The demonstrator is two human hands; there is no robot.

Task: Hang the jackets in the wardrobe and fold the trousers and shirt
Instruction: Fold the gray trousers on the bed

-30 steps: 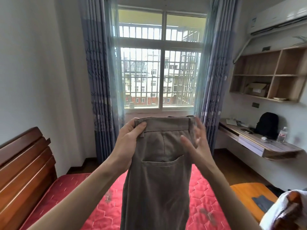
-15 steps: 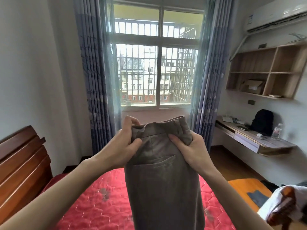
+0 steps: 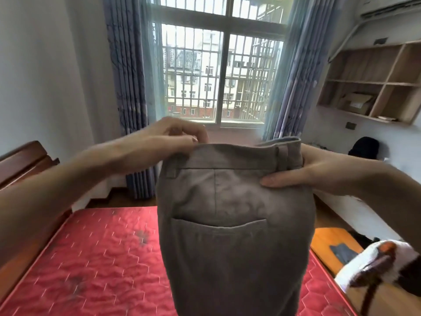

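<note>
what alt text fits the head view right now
Two hands hold grey trousers up by the waistband over a red mattress, left hand pinching the top edge, right hand gripping the other side. A barred window is behind.

Daylight comes through a barred window (image 3: 222, 71) in the far wall, flanked by blue curtains (image 3: 127, 87). A red mattress (image 3: 95, 265) lies near left beside a wooden headboard (image 3: 20, 160). Wooden shelves (image 3: 373, 85) hang on the right wall.

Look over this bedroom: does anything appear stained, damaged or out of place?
Yes: dark smudges mark the red mattress, which lies bare with no sheet. Nothing else stands out.
</note>
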